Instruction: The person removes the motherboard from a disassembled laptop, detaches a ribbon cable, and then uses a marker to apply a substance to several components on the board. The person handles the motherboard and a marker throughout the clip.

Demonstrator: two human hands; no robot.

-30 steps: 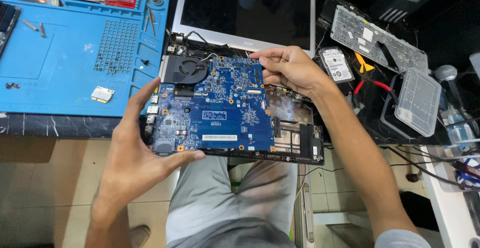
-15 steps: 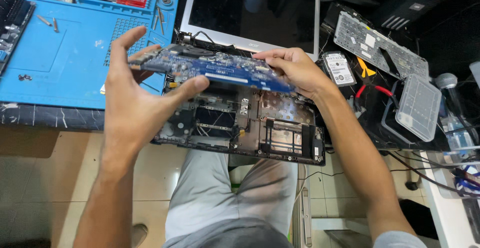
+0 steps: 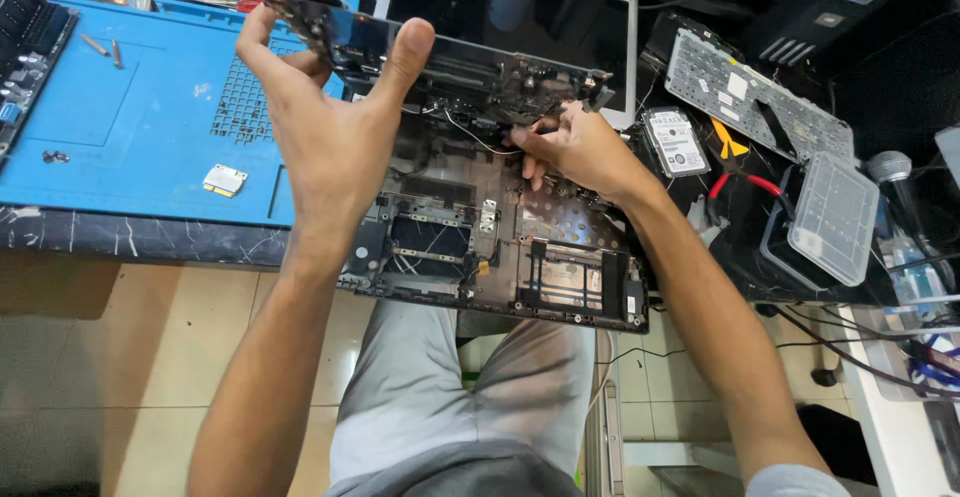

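I see the left hand (image 3: 335,132) clamping the tilted board (image 3: 450,67) upper centre, right hand (image 3: 580,147) fingers pinching its lower edge above the case (image 3: 480,247).

motherboard (image 3: 470,67) | dark underside showing, long flat board | lifted, tilted on edge, upper centre of frame, above the case | laptop base case (image 3: 500,247) | black, opened, emptied bays | flat at counter edge, centre frame

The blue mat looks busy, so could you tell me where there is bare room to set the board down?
The mat is bare in its recessed middle, between the loose screws, the grid patch and the small card. Right of the laptop base it is crowded: drive, keyboard, cables.
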